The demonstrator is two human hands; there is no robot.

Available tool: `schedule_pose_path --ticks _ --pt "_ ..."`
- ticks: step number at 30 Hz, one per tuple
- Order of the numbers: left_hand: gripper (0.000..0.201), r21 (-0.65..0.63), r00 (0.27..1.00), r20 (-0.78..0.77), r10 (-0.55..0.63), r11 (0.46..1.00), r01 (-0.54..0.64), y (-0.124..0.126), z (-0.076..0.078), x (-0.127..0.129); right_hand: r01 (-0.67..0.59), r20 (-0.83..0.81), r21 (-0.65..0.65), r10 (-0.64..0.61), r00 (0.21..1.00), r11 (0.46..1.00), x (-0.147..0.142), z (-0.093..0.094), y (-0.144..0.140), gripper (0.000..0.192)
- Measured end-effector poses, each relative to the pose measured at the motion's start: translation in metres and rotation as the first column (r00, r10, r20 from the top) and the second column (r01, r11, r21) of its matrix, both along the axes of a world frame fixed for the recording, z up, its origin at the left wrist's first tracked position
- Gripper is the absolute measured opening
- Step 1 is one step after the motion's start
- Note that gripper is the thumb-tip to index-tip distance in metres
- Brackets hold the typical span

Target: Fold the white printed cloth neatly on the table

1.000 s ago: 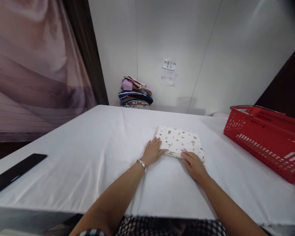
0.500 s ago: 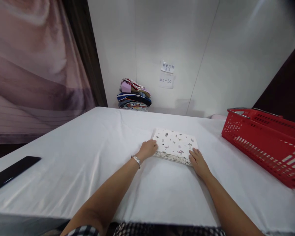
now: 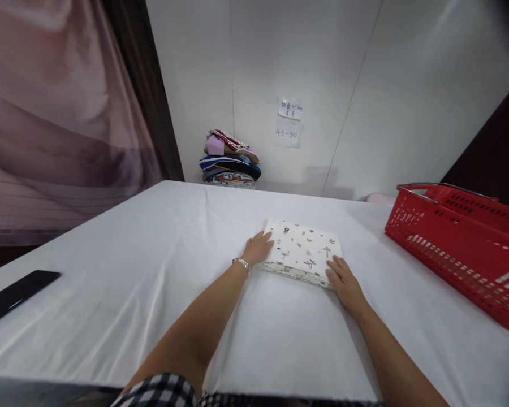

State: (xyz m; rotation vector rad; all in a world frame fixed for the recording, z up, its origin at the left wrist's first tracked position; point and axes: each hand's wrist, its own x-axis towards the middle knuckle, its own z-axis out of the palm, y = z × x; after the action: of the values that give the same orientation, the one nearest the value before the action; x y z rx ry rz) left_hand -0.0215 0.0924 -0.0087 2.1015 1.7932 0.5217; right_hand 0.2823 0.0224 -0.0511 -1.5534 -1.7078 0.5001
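The left hand point(image 3: 258, 249) lies flat and open, its fingers resting against the left edge of a folded white cloth with small printed figures point(image 3: 302, 252). The right hand point(image 3: 343, 278) is also open, palm down, with the fingertips touching the near right corner of the same cloth; neither hand grips it. A silver bracelet point(image 3: 240, 262) sits on the left wrist. The folded cloth lies flat between the two hands on the white table cover point(image 3: 161, 265) (the print looks like little plants and animals, too small to tell exactly). To the right of the right hand, well apart, stands a red plastic basket point(image 3: 458, 249). Far to the left of the left hand, near the table edge, lies a flat black object point(image 3: 17, 289). Beyond the hands, against the wall, is a pile of folded coloured clothes point(image 3: 229, 160), and beside it two paper notes point(image 3: 289, 121) stick on the wall.
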Motion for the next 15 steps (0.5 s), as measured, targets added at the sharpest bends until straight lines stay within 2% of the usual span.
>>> schedule_pose_path --ticks 3,6,11,15 --pt "0.044 0.039 0.996 0.034 0.081 0.996 -0.083 -0.006 0.005 0.003 0.129 -0.175 -0.045 -0.135 0.975 0.991 0.004 0.002 0.002 0.047" --pt "0.043 0.028 0.977 0.106 0.186 0.981 -0.190 -0.013 0.010 0.006 0.200 -0.243 -0.088 -0.215 0.946 0.976 0.009 0.004 0.005 0.049" --pt "0.041 -0.063 0.944 0.173 0.281 0.960 -0.274 -0.015 0.017 0.005 0.137 -0.248 -0.053 -0.146 0.958 0.989 0.013 0.002 0.012 0.041" --pt "0.047 -0.171 0.927 0.225 0.300 0.949 -0.266 -0.023 0.018 0.005 0.107 -0.199 -0.018 -0.109 0.974 0.994 0.032 0.008 0.032 0.033"
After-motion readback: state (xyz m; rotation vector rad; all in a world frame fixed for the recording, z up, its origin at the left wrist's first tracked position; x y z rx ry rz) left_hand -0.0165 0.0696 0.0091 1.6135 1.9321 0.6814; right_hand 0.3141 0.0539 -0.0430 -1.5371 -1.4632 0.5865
